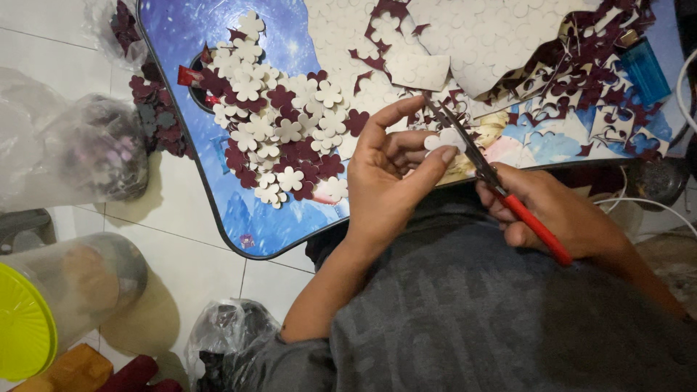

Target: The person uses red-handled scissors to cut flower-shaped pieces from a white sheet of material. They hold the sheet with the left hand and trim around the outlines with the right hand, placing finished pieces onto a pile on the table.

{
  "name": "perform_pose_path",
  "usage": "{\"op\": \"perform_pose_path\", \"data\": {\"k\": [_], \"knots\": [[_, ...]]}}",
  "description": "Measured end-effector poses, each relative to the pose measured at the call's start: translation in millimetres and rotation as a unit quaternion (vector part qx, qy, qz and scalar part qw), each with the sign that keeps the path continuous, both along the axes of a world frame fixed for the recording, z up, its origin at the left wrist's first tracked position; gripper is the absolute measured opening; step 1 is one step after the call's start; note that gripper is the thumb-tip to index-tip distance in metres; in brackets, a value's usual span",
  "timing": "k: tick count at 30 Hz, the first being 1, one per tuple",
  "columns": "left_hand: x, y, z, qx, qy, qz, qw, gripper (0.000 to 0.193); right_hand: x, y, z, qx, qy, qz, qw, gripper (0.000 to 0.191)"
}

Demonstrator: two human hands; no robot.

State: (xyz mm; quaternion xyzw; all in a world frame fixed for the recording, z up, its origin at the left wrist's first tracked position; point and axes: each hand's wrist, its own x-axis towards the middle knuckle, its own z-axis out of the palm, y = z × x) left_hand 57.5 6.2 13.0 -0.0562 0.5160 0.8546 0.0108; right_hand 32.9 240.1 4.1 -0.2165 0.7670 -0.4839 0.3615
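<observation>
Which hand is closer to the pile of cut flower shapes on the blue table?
Left. The left hand sits just beside the flower pile, holding a white flower piece. The right hand works the red-handled scissors, farther away.

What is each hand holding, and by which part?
Left hand: a small white flower cutout, pinched at its edge by thumb and fingers. Right hand: scissors, by the red handles.

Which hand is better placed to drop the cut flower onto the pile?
Left, probably. The left hand already pinches the white flower cutout and is nearer the pile of flower cutouts; the right hand is occupied gripping the red-handled scissors.
</observation>
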Motion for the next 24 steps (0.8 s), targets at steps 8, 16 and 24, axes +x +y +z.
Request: {"op": "perform_pose_path", "data": {"k": [8, 16, 24], "knots": [[-1.7, -3.2, 0.6, -0.036, 0.000, 0.034, 0.999, 0.059, -1.3, 4.4, -5.4, 0.034, 0.028, 0.013, 0.999, 0.088], [-4.8, -4.1, -8.9, -0.031, 0.027, 0.058, 0.997, 0.057, -0.7, 6.9, -13.6, 0.042, 0.021, 0.008, 0.999, 0.087], [-1.2, 4.4, -15.2, 0.012, 0.006, 0.072, 0.997, 0.057, -0.8, 1.8, -10.6, 0.001, 0.037, 0.001, 0.999, 0.084]]}}
